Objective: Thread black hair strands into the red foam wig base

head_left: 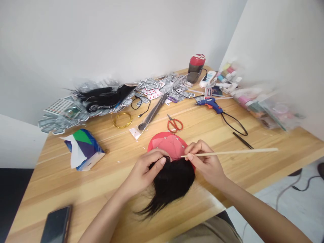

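Note:
A round red piece (169, 143) with small pale dots lies near the table's front edge, its lower part covered by black hair (173, 180) that trails toward the lower left. My left hand (149, 167) pinches the upper left edge of this hair, thumb and fingers together. In my right hand (204, 160) is a thin pale wooden stick (240, 152), held between thumb and fingers. The stick's left tip touches or nearly touches the upper edge of the hair, where it meets the red surface.
Red-handled scissors (174, 124) lie just behind the red piece. A blue glue gun (211, 105) and black tweezers (243, 140) are at right, a tissue pack (87, 148) and phone (57, 225) at left. Behind are gold wire (122, 120), more black hair (106, 96) and scattered cards (55, 118).

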Tool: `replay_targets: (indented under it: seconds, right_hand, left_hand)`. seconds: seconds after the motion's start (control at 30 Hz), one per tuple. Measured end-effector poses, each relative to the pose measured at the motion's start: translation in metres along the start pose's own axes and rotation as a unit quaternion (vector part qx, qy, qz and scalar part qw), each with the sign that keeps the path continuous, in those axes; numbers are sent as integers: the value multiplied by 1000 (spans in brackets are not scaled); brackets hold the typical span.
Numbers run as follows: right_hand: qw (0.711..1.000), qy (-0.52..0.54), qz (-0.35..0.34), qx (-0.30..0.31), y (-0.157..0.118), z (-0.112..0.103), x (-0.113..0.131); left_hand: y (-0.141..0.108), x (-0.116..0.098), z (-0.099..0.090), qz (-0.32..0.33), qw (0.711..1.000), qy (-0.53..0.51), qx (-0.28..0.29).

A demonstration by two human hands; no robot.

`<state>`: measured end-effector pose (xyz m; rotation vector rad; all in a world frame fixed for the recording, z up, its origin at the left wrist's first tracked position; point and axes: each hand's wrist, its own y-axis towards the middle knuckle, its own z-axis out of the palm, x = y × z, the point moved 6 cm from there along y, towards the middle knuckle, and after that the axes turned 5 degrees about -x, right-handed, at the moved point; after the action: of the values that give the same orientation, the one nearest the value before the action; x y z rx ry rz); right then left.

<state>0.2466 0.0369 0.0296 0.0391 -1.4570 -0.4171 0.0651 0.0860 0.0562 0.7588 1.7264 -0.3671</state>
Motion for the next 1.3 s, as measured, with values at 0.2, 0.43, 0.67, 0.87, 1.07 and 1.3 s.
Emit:
replay_targets:
  seconds: [0.2, 0.43, 0.67, 0.87, 1.07, 1.3]
  right_hand:
    - [1000, -11, 6, -4, -1, 2, -1]
    - [999, -44, -8, 3, -2, 3, 2]
    - [997, -69, -24, 18, -4, 4, 3]
    - [994, -93, -42, 27, -5, 4, 5]
    - [995, -81, -14, 55, 1, 5, 5]
    - [993, -81, 25, 85, 5, 6, 5]
  left_hand:
    - [0, 7, -5, -28, 999, -34, -10]
    - [2, 13, -9, -50, 996, -66, -28]
    - [5, 11, -10, -60, 995, -70, -40]
    - [5, 11, -9, -52, 996, -69, -39]
    - [4, 9, -12, -42, 997, -61, -39]
    - [4, 4, -12, -30, 998, -48, -39]
